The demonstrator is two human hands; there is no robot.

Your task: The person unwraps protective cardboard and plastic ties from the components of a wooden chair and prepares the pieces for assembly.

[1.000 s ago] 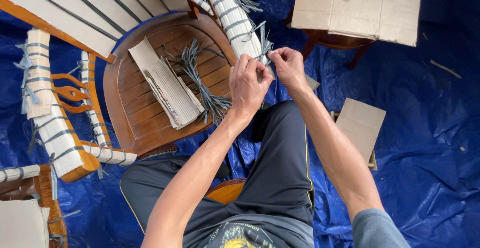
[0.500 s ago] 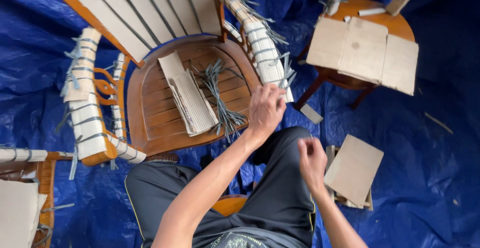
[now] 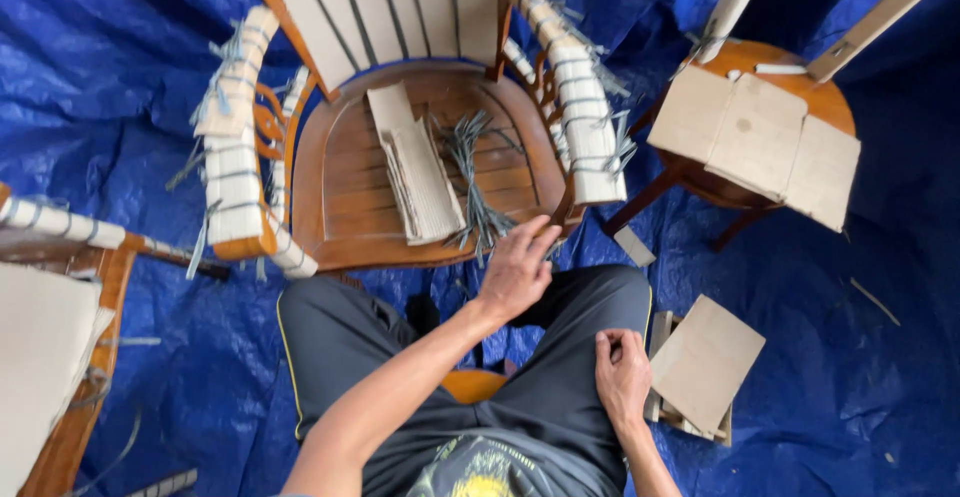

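The left hand (image 3: 517, 269) was held open, fingers spread, at the front edge of the wooden chair seat (image 3: 345, 182), just beside the bundle of grey ties (image 3: 470, 172) lying within easy reach. The right hand (image 3: 622, 375) rested loosely curled, apparently empty, on the thigh.

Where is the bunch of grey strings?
In the head view, the bunch of grey strings lies on the wooden chair seat, just right of the folded cardboard strips. The left hand reaches toward its near end.
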